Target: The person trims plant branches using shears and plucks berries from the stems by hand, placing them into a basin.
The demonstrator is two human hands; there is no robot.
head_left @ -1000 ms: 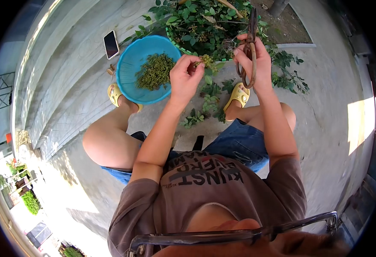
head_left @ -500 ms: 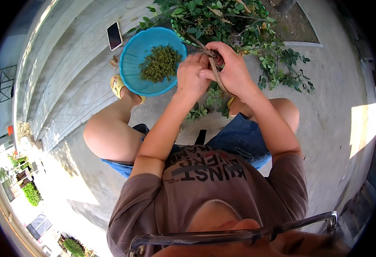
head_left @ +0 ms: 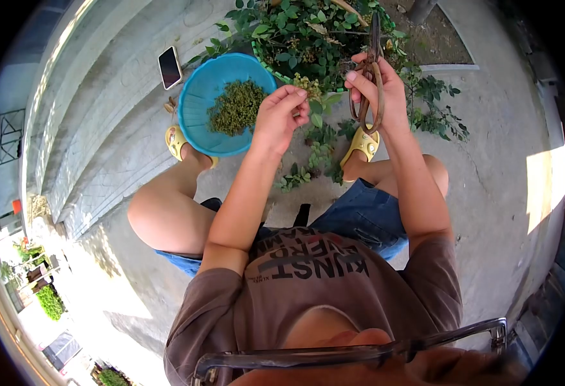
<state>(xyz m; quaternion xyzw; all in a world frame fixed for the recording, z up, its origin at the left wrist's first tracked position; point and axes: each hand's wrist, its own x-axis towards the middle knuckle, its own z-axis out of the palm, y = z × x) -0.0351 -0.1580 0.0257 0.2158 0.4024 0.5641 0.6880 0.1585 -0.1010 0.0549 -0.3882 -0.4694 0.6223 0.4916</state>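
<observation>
My left hand [head_left: 281, 119] is closed in a pinch on a sprig of small green berries [head_left: 308, 87], just right of the blue basin's rim. In my right hand [head_left: 389, 96] is a pair of old brown-handled scissors [head_left: 375, 71]. Their dark blades point away from me and look closed, and the loop handles hang below my fingers. The blue basin [head_left: 191, 119] stands on the ground at the left. A heap of small green berries [head_left: 236, 108] lies inside it. Beyond my hands, cut leafy branches [head_left: 308, 35] fill a green-rimmed basket [head_left: 263, 61].
A phone [head_left: 170, 68] lies left of the basin, near curved concrete steps [head_left: 96, 109]. Leafy twigs [head_left: 321, 148] are on the ground between my yellow clogs [head_left: 361, 145]. More branches [head_left: 434, 100] spread to the right, below a soil bed [head_left: 446, 42].
My hands have come apart: the left moved slightly left with the berry sprig, the right moved right and up with the scissors. The scissors now point away from me.
</observation>
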